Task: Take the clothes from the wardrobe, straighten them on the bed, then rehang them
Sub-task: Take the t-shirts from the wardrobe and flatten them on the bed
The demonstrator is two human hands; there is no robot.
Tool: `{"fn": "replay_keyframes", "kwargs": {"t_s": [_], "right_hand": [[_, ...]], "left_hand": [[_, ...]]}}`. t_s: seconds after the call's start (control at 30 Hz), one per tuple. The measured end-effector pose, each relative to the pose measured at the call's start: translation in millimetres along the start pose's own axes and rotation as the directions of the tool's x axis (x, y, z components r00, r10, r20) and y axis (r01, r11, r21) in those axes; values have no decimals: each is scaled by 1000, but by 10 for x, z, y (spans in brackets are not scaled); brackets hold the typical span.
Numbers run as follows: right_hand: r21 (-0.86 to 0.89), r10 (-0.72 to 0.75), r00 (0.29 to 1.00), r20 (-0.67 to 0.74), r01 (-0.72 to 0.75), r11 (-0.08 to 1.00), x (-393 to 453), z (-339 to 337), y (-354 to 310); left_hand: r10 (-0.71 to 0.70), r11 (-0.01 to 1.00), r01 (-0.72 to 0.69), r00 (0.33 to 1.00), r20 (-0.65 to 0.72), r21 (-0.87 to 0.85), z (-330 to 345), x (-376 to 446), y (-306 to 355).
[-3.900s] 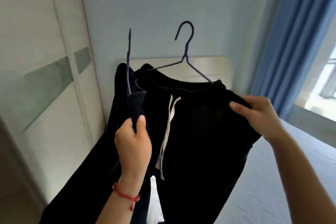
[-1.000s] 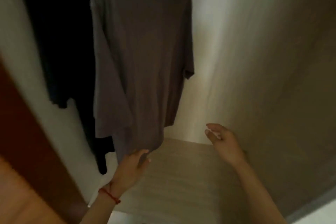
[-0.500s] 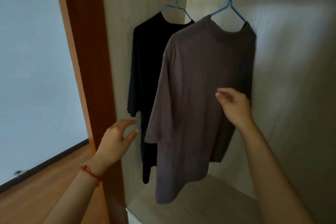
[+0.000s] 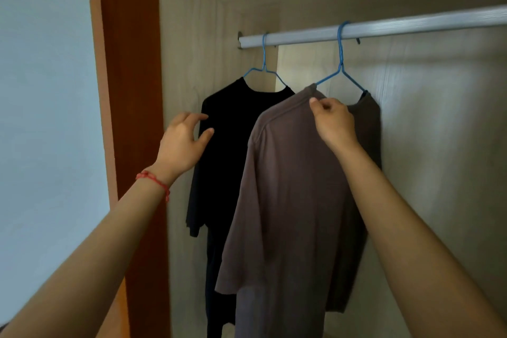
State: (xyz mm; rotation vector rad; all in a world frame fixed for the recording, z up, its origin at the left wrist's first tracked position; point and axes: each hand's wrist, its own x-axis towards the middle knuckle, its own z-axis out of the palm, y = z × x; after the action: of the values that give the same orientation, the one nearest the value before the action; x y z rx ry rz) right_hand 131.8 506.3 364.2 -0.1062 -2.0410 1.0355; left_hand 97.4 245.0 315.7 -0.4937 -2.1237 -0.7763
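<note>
Two T-shirts hang on blue wire hangers from the silver wardrobe rail (image 4: 411, 26). The brown T-shirt (image 4: 285, 200) is nearer, on the right hanger (image 4: 341, 63). The black T-shirt (image 4: 233, 145) hangs behind it to the left on the other hanger (image 4: 264, 63). My right hand (image 4: 333, 121) pinches the brown shirt's collar near the left shoulder. My left hand (image 4: 182, 143), with a red cord at the wrist, is raised with fingers spread at the black shirt's left shoulder, holding nothing.
The wardrobe's beige back panel (image 4: 439, 145) is behind the shirts, and its inner side wall (image 4: 186, 63) is close to the black shirt. An orange-brown wardrobe frame (image 4: 129, 90) stands on the left, with a pale blue wall (image 4: 46, 90) beyond it.
Both hands have risen from beside the brown shirt's lower half to shoulder height. The right hand has pinched the brown shirt's collar. The view has tilted up to the rail.
</note>
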Motion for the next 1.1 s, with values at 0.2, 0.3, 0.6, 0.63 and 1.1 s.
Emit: {"fn": "replay_keyframes", "kwargs": {"t_s": [0.2, 0.3, 0.6, 0.63, 1.1], "right_hand": [[-82, 95, 995, -10, -96, 992, 373, 138, -207], [-121, 107, 994, -6, -107, 987, 461, 197, -257], [-157, 55, 998, -29, -59, 986, 552, 258, -313], [-130, 47, 998, -36, -51, 990, 564, 261, -309], [79, -98, 979, -176, 113, 990, 492, 309, -157]], "left_hand": [[-25, 997, 24, 999, 23, 68, 240, 882, 76], [-81, 986, 61, 989, 123, 158, 353, 1191, 114], [-118, 982, 93, 983, 144, 166, 517, 1576, 216], [-123, 987, 109, 985, 121, 121, 499, 1607, 222], [-110, 993, 104, 989, -99, -56, 337, 1421, 151]]}}
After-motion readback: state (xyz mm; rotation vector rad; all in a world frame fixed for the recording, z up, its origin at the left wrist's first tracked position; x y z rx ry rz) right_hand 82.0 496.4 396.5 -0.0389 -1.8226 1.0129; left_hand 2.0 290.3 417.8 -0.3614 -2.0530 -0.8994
